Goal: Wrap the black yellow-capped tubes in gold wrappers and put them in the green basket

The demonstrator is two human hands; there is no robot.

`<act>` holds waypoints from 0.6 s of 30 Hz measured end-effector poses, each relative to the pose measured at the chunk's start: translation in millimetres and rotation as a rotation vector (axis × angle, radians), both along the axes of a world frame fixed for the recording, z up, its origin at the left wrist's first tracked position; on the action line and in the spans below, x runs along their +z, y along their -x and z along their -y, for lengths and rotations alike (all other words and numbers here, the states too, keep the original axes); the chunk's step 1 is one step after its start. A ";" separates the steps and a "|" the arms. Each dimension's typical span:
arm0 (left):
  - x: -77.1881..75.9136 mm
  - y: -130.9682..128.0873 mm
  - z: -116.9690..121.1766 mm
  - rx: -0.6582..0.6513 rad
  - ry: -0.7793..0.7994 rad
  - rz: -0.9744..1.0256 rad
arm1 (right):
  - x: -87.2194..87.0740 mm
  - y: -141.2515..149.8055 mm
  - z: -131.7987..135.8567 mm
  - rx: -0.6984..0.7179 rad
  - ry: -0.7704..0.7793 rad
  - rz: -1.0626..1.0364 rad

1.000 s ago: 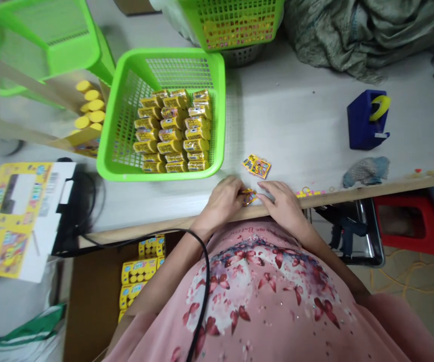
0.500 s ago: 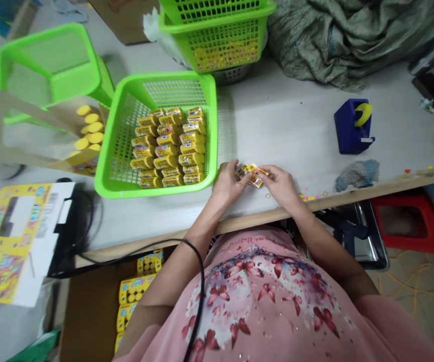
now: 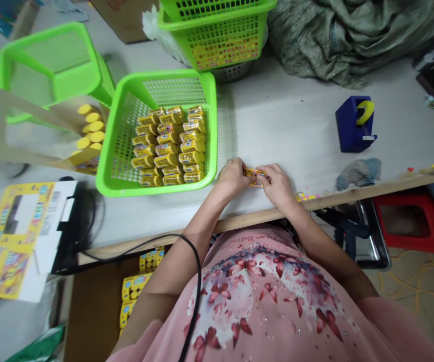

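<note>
Packet (image 3: 255,177), small, yellow, colour-printed, held pinched between left hand (image 3: 232,177) and right hand (image 3: 278,186), near green basket (image 3: 212,130)

Pink short-sleeve tee (image 3: 262,301), w/ dark-red butterfly print (image 3: 265,296), cursive lettering (image 3: 252,236) at neck, black cable (image 3: 197,296) across L arm

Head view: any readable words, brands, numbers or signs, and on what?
Nothing reads with certainty.
Yellow packet in the left hand and right hand: print too small.
Packets in the green basket: print too small.
Barcode on the flat yellow card: too small.
Script on the pink T-shirt: too blurred.
</note>
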State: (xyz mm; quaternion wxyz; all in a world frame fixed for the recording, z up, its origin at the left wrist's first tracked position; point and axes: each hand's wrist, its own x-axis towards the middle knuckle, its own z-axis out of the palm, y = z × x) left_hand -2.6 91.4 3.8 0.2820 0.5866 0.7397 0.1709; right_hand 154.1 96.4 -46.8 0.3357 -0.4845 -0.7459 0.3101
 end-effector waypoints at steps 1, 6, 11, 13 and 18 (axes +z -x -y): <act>1.1 -1.1 1.2 0.005 0.015 0.002 | 0.2 0.1 -0.1 0.001 0.001 -0.005; -6.0 -2.2 18.0 0.045 -0.077 0.284 | 3.7 -2.9 2.2 0.004 0.098 -0.108; -21.5 -0.5 63.0 0.133 -0.313 0.597 | 7.1 -5.6 25.9 0.086 0.297 -0.352; -25.4 -0.6 81.0 0.131 -0.321 0.606 | 9.8 -2.8 38.9 0.143 0.316 -0.372; -34.0 -4.0 105.0 0.080 -0.353 0.502 | 19.6 9.9 62.2 0.178 0.221 -0.226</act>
